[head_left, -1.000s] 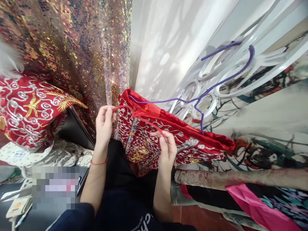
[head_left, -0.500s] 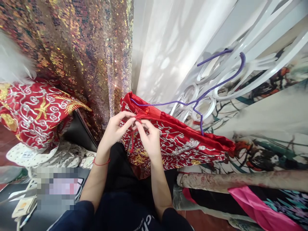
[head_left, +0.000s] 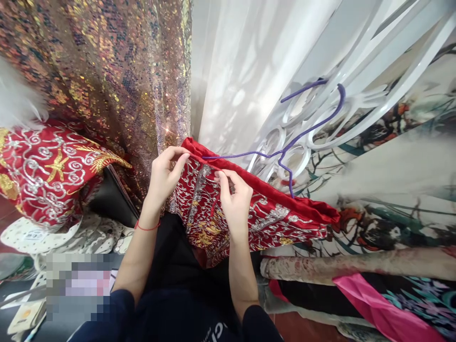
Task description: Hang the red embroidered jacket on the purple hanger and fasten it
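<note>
A red garment [head_left: 270, 216] with silver and gold embroidery hangs on a purple hanger [head_left: 285, 152], which is hooked over a white ornate metal railing [head_left: 356, 90]. My left hand [head_left: 164, 178] pinches the garment's top edge at its left corner. My right hand [head_left: 234, 202] is closed in a pinch on the same top edge a little to the right, over the embroidered front. A thin red cord sits round my left wrist.
A sequined gold curtain [head_left: 107, 71] and a white sheer curtain [head_left: 249, 61] hang behind. Another red embroidered cloth [head_left: 46, 171] lies at the left over a black case [head_left: 110, 199]. Printed fabrics [head_left: 392, 213], a rolled cloth [head_left: 356, 266] and pink cloth [head_left: 377, 308] fill the right.
A second ago my hands held a thin red strap stretched apart. They then came together at the collar. Now both pinch the garment's top edge, spread slightly apart.
</note>
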The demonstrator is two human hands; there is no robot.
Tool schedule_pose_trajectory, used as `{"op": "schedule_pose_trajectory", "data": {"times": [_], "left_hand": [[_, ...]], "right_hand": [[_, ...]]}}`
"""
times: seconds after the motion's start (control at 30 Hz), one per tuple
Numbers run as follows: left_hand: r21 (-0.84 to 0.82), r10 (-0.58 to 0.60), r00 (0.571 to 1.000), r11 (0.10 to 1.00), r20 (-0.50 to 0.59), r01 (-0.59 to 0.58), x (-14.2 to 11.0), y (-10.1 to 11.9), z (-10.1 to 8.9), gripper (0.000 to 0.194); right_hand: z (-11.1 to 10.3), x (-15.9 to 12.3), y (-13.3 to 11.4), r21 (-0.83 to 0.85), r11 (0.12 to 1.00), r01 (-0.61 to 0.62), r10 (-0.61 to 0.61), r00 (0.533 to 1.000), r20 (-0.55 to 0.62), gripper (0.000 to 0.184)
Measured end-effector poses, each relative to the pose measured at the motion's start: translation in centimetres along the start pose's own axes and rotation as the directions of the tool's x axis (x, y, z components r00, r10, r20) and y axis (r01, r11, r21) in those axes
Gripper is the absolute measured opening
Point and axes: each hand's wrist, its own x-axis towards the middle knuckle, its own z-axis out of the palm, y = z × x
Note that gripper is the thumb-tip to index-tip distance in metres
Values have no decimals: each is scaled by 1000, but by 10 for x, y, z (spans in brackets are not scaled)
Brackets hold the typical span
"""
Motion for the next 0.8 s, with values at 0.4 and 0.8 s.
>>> {"op": "schedule_pose_trajectory", "data": {"times": [0.4, 0.8], "left_hand": [[183, 1, 1000, 983, -19, 3, 4, 10, -34, 10], [-233, -161, 836, 917, 524, 323, -1, 28, -35, 31]], "right_hand": [[-15, -8, -13, -108, 994, 23, 30, 884, 466, 20], [-8, 7, -14, 18, 975, 221, -216, 931, 294, 27]]}}
